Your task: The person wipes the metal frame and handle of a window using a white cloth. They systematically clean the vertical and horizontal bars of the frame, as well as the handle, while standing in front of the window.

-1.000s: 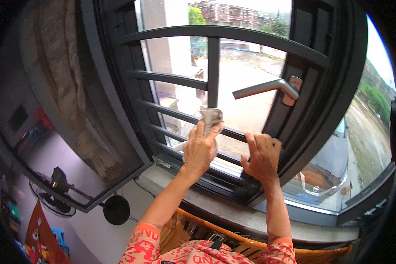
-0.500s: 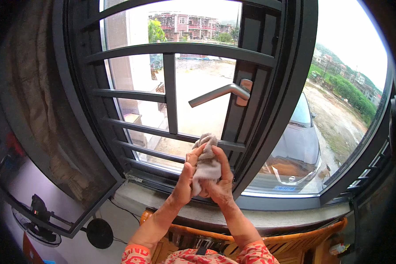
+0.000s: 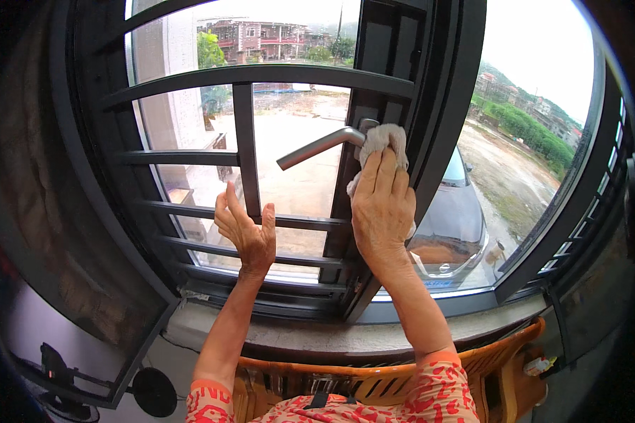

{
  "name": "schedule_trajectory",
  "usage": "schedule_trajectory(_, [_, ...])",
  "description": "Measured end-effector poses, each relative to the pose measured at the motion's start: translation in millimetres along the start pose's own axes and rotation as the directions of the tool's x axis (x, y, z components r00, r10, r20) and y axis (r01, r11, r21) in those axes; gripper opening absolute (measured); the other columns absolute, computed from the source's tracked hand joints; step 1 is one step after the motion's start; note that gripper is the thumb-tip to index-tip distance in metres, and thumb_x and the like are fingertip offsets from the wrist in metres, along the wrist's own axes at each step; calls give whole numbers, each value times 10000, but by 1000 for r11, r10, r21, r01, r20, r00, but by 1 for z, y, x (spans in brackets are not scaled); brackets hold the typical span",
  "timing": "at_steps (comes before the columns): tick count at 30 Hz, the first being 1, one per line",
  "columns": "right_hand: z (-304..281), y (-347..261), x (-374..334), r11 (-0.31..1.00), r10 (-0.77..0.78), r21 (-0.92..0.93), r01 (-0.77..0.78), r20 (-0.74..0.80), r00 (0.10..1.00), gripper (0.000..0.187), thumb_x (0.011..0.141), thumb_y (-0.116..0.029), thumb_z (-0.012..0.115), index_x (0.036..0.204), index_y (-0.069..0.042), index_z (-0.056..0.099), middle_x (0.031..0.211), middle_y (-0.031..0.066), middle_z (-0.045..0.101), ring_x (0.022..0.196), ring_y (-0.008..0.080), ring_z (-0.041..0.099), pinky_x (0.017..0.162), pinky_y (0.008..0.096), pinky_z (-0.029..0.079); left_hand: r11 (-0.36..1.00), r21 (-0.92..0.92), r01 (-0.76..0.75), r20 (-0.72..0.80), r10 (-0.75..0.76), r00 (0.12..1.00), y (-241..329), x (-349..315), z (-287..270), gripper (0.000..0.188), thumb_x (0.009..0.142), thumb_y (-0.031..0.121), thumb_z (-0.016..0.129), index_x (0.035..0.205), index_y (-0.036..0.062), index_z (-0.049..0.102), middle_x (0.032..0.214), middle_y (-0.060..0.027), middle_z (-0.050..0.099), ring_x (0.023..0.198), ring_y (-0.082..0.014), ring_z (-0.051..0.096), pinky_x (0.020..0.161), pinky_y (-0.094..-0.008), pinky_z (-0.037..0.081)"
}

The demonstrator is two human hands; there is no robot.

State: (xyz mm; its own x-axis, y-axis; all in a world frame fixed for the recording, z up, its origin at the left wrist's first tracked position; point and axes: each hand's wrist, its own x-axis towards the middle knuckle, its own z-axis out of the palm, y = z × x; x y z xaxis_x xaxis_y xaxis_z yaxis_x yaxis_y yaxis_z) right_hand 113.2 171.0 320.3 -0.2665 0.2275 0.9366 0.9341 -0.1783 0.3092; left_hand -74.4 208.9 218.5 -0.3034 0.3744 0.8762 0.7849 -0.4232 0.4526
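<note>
Right of centre, the person's right hand point(image 3: 382, 218) reaches away with its back toward the viewer, fingers point(image 3: 384, 176) laid close together and closed over a bunched, pale cloth point(image 3: 386, 137); the thumb is hidden. The cloth covers part of the mounting plate point(image 3: 367, 124) of a silver lever handle point(image 3: 319, 144), on the dark upright at the right of a window frame point(image 3: 444, 113). The handle's free end points left and slightly nearer, across bright glass point(image 3: 303, 187). To the left, a little nearer, the left hand point(image 3: 247, 236) is empty, thumb and fingers spread apart, raised before dark window bars point(image 3: 183, 158); whether it touches them, one cannot tell. Both forearms point(image 3: 222, 338) come from the near side out of orange sleeves point(image 3: 437, 388) with a red print.

On the near side of the window runs a pale sill point(image 3: 494, 322), and nearer again, the curved back of a slatted wooden bench point(image 3: 360, 369). At the near left is a round black disc point(image 3: 155, 391).

Outdoors on the right, a dark car point(image 3: 462, 211) stands beside a dirt road point(image 3: 508, 190), with green bushes point(image 3: 525, 132) farther off. Far beyond the bars, toward the left, is a reddish house point(image 3: 261, 39).
</note>
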Motion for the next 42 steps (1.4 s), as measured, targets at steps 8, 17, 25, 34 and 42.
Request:
schedule_trajectory(8, [2,-11,-36,996,-90,34,87,107,990,161,752,-95,605,869,15,609,1003,178,597,793,234,562,586,299,472,996,89,-12,-41,16,999,-20,-6,31,778,824,88,698,1476,131,275,1265,-156,398,1139,-302,408,917,-482,269])
schedule_trajectory(17, [-10,-9,-32,892,-234,413,182,80,969,193,745,-72,617,929,-22,596,995,97,556,860,244,535,625,320,469,997,82,-4,-12,5,1000,-23,-6,35,641,871,112,655,1424,101,332,1116,-72,491,1040,-219,457,863,-439,253])
schedule_trajectory(25, [17,-28,-23,973,-183,175,153,171,968,461,790,-77,630,1225,53,552,1227,145,479,988,286,524,650,287,556,1000,4,-16,10,16,1000,-25,-7,33,595,912,137,607,1433,63,328,935,-16,570,890,-173,479,852,-385,225])
schedule_trajectory(34, [4,-41,-34,969,-139,248,5,527,838,362,766,-60,649,1079,97,557,1037,225,513,923,337,582,697,343,579,998,60,-10,59,6,998,-27,-7,29,607,903,153,632,1419,73,323,856,5,564,860,-168,493,836,-383,224])
schedule_trajectory(42, [-2,-4,-19,800,-360,586,-128,640,679,282,728,-106,703,976,-37,585,1010,159,556,956,353,599,795,445,536,998,63,-14,69,9,998,-25,-3,27,646,842,132,716,1372,98,348,819,-2,555,868,-183,521,845,-390,235])
